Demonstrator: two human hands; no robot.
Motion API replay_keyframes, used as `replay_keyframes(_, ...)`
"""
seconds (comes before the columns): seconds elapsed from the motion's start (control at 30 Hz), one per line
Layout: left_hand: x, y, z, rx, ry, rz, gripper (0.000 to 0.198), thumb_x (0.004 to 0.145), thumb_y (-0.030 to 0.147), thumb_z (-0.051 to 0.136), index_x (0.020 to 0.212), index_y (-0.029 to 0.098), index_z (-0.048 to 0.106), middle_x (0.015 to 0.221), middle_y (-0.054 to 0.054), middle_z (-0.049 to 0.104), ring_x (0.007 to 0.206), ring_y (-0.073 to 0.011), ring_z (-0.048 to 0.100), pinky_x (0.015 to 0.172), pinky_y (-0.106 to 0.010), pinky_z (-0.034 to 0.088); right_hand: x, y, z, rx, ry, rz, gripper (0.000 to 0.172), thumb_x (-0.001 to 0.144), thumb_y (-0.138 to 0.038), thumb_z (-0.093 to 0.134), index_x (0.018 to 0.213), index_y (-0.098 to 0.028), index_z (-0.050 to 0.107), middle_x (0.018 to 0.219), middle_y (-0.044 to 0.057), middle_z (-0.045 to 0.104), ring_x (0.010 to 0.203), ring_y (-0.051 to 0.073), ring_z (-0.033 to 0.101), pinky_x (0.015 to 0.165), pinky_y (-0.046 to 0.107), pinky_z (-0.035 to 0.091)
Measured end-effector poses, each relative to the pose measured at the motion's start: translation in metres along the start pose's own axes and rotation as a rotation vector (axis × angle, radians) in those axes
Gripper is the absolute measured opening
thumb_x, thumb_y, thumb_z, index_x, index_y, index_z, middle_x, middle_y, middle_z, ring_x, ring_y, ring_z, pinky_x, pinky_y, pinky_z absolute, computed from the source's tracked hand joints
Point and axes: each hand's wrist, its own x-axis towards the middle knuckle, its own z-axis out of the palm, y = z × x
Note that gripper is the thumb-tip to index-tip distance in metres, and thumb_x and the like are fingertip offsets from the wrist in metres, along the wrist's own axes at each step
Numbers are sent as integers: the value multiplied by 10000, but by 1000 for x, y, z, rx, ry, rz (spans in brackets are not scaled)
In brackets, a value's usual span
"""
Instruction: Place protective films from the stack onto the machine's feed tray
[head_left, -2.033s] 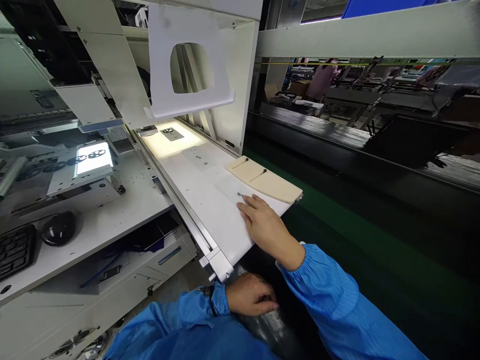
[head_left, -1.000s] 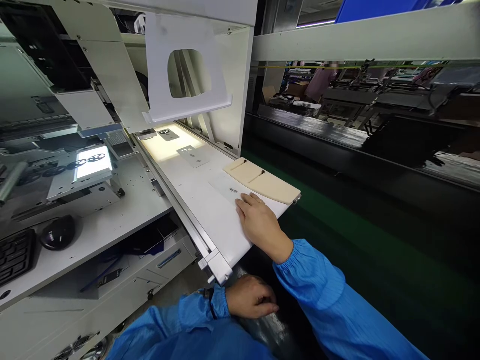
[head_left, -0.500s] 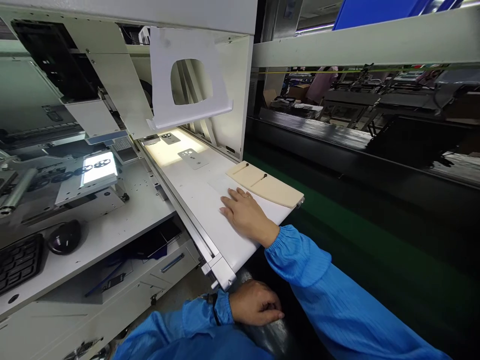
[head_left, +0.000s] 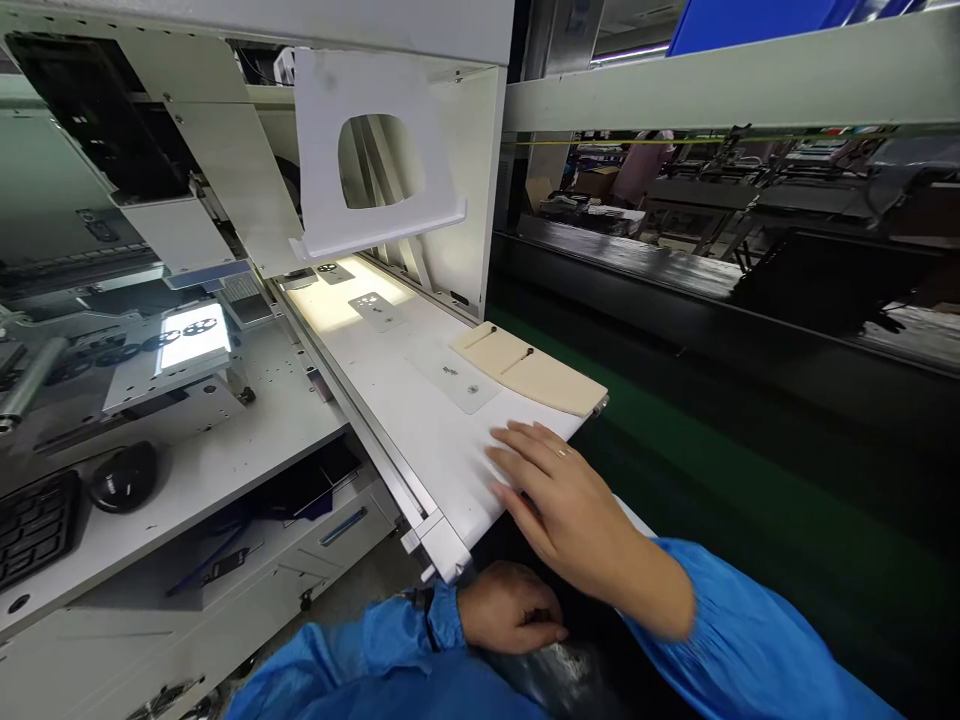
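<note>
My right hand [head_left: 562, 500] hovers over the near right end of a white conveyor bed [head_left: 390, 395], fingers spread and blurred by motion, with nothing seen in it. Just beyond its fingertips lies a thin clear sheet [head_left: 439, 380] with small dark marks. Farther up the bed are a second similar sheet [head_left: 379, 310] and a third one [head_left: 335, 272], nearest the lit machine opening. Low in front of my body, my left hand [head_left: 514, 605] rests closed with curled fingers, against dark shiny plastic film [head_left: 551, 670]. Whatever may be inside its fingers is hidden.
A cream guide plate [head_left: 525, 365] with two black screws borders the bed's right side. Above hangs a white cover [head_left: 382, 220] with a cut-out. At left are a bright screen [head_left: 195, 335], a black mouse [head_left: 124, 477] and a keyboard [head_left: 37, 525]. A dark green belt [head_left: 675, 430] runs at right.
My right hand has lifted off the near clear sheet and pulled back toward me and right, so the sheet's dark marks now show. My left hand has stayed put.
</note>
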Motion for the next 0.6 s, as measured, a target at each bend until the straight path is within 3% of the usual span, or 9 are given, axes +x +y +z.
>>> replay_keyframes(0.1, 0, -2, 0, 8, -5, 33, 148, 917, 297, 670, 921, 159, 722, 834, -38, 760, 784, -160, 706, 725, -226, 511, -49, 9, -17, 6, 115, 30, 293, 994, -267, 448, 1151, -182, 681, 1135, 90, 731, 1076, 205, 670, 913, 357, 581)
replay_keyframes(0.23, 1, -5, 3, 16, -9, 59, 141, 923, 288, 665, 902, 154, 705, 770, -28, 741, 734, -141, 693, 712, -210, 497, -108, 31, -22, 11, 83, 219, 323, 999, -382, 437, 976, -241, 726, 915, 38, 764, 823, 170, 727, 681, 257, 615)
replay_keyframes(0.43, 1, -8, 6, 27, -2, 36, 156, 937, 320, 650, 903, 174, 695, 772, -18, 734, 737, -130, 685, 703, -200, 490, -172, 54, -4, -18, 83, 517, 572, 943, -677, 362, 882, -276, 765, 888, 73, 764, 777, 233, 738, 607, 328, 633)
replay_keyframes(0.6, 1, -7, 7, 45, -2, 14, 145, 932, 311, 663, 904, 175, 702, 754, -12, 731, 722, -126, 681, 683, -196, 483, -186, 59, 9, -137, 86, 463, 676, 950, -697, 288, 900, -226, 771, 923, 104, 762, 827, 262, 735, 629, 381, 640)
